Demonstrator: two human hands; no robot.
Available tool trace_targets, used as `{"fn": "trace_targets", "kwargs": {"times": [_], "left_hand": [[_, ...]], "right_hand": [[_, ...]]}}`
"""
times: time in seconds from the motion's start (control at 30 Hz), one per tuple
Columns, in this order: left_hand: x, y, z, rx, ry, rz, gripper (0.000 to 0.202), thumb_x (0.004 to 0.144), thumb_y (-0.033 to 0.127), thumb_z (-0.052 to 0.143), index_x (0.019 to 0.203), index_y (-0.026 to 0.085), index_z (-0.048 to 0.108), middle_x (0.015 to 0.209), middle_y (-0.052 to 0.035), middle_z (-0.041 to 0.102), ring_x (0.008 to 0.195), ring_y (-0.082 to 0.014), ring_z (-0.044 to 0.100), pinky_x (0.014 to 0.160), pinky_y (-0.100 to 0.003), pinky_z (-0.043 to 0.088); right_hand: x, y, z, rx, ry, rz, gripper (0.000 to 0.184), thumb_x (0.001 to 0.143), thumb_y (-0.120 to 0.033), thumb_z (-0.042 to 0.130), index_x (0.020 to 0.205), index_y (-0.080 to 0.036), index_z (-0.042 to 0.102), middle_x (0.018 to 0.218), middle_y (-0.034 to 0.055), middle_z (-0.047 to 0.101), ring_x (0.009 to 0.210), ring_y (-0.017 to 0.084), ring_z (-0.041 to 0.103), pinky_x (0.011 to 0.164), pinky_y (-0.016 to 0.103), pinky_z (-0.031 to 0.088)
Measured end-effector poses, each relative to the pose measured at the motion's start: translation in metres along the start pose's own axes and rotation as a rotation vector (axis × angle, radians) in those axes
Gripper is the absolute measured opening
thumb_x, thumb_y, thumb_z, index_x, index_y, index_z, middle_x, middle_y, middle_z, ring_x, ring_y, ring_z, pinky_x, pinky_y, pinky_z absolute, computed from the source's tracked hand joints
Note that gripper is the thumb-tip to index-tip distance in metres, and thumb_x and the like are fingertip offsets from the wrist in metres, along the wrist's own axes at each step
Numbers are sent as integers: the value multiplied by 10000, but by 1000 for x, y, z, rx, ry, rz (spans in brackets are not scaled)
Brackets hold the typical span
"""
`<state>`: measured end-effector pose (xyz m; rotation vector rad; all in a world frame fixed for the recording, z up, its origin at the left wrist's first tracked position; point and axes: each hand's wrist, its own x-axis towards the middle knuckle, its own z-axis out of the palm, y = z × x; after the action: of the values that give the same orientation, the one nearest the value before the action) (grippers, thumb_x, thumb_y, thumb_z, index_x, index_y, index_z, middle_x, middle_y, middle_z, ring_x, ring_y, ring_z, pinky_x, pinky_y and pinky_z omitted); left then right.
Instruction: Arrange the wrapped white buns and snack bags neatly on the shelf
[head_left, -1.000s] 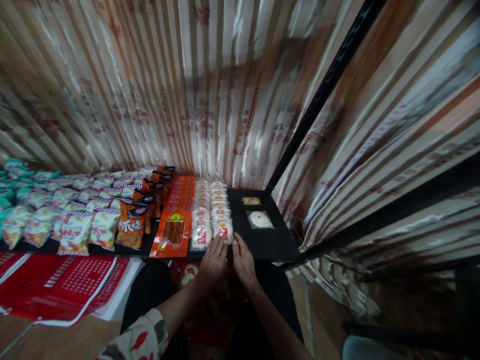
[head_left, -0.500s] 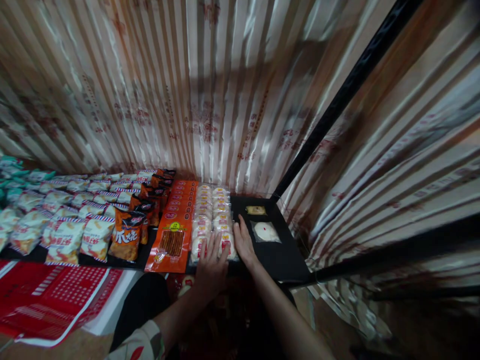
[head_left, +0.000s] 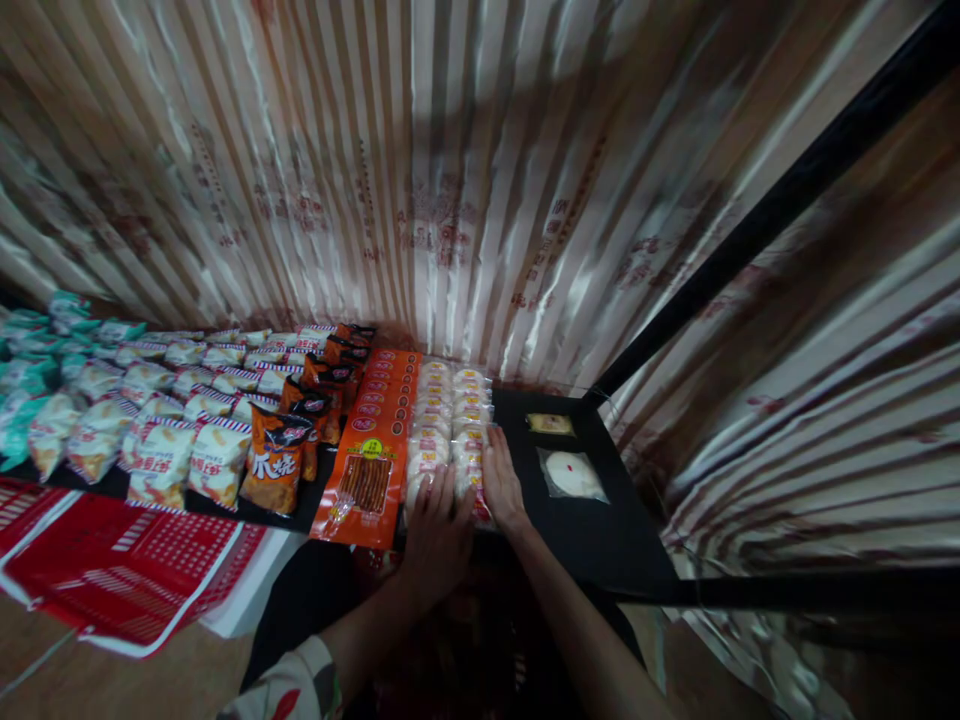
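Two rows of white round snacks in clear wrappers (head_left: 432, 420) run from the front to the back of a black shelf. Over the near end of these rows lies my left hand (head_left: 439, 530), fingers stretched out and touching the nearest packs. My right hand (head_left: 504, 485) is held flat along the right side of the right-hand row, fingers extended. Left of the rows lies an orange packet with brown sticks behind its window (head_left: 365, 480). The front packs are partly hidden under my fingers.
Orange and black snack bags (head_left: 274, 470) and many white bags (head_left: 161, 460) fill the shelf leftward. To the right lie a flat white round pack (head_left: 574, 474) and a small yellowish pack (head_left: 550, 424). A red basket (head_left: 142, 570) stands below. A dark post (head_left: 750, 220) rises at right.
The view has shifted, so the shelf's things sit further right in the picture. Both hands stay at the rows of white packs, with little change in their pose.
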<state>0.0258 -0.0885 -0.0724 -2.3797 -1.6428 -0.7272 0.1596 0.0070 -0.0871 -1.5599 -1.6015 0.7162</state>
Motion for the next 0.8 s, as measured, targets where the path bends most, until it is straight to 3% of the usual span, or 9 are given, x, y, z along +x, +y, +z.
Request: {"fn": "trace_targets", "kwargs": {"times": [0.23,0.5,0.8], "left_hand": [[1,3,-3,-44,45,-30,523,870,319,502,1363,183,391,1484,-145,299,1374,-297,259,1082,-503,273],[19,7,-2,-87,34,-71,522,858,464,506,1348,305,426,1488,-76,313,1380,-318,227,1083,-558,228],[24,4,12,-76,57,-67,590,814,544,533,1351,326,422,1471,-95,335,1363,-346,250,1064,-611,217]], "right_hand": [[11,-4,-10,-8,3,33,726,881,-623,217,1407,-142,353,1513,107,259,1404,211,204,1162,412,166],[61,-13,-20,2,-39,22,717,865,-641,295,1431,-201,318,1539,67,189,1413,217,169,1160,431,145],[97,-9,-8,-10,-116,-17,718,844,-656,337,1415,-221,362,1542,46,184,1421,214,129,1164,409,131]]}}
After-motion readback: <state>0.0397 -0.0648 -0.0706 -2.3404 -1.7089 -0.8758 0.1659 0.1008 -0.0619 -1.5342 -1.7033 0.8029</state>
